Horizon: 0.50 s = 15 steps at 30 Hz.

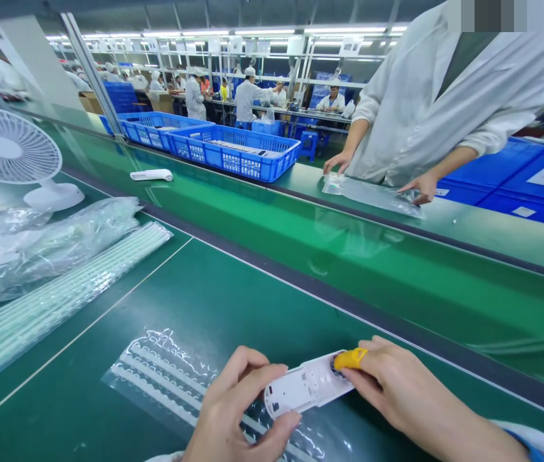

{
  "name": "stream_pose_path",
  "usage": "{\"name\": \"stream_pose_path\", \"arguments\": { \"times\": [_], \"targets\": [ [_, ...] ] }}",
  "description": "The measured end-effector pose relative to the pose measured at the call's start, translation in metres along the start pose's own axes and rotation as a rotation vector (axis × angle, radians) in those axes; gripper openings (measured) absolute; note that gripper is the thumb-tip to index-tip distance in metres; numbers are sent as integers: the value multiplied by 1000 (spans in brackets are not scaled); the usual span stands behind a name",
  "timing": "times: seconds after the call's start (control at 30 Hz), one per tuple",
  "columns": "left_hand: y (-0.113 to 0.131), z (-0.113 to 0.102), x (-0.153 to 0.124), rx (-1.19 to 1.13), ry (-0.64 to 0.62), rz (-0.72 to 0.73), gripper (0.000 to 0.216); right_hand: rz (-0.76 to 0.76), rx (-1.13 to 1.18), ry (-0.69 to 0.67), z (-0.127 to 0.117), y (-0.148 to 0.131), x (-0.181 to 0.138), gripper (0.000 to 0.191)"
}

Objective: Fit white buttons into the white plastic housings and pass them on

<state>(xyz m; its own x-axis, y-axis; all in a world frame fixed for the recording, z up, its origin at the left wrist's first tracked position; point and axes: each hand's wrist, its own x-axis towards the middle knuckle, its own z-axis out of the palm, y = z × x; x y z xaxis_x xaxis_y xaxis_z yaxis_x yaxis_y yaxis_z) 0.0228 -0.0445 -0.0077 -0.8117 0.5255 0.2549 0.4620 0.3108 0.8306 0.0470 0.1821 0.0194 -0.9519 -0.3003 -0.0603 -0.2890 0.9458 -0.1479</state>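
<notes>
My left hand (238, 410) grips one end of a small white plastic housing (303, 385), thumb under it and fingers over it. My right hand (397, 391) holds the other end, and its index finger wears a yellow finger cot (349, 358) pressed on the part. Both hands hover just above a clear bubble-wrap bag (166, 372) lying on the green bench (233, 301).
Clear bags (45, 244) and a long white ribbed strip (55, 301) lie at left by a white fan (9, 151). A green conveyor (349, 250) runs past, carrying a white part (151, 174) and blue crates (233, 151). Opposite, a person in white (445, 96) presses a plastic bag (373, 194).
</notes>
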Motion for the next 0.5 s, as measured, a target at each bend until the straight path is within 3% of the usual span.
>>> {"name": "stream_pose_path", "arguments": {
  "times": [0.23,0.4,0.5],
  "targets": [
    [-1,1,-1,-64,-36,-1,26,-225,-141,-88,-5,9,-5,25],
    [0,1,-1,-73,-70,-41,23,-367,-395,-65,-1,19,-15,30],
    [0,0,-1,-57,-104,-65,23,-393,-420,-78,-2,22,-18,25]
  ]
}}
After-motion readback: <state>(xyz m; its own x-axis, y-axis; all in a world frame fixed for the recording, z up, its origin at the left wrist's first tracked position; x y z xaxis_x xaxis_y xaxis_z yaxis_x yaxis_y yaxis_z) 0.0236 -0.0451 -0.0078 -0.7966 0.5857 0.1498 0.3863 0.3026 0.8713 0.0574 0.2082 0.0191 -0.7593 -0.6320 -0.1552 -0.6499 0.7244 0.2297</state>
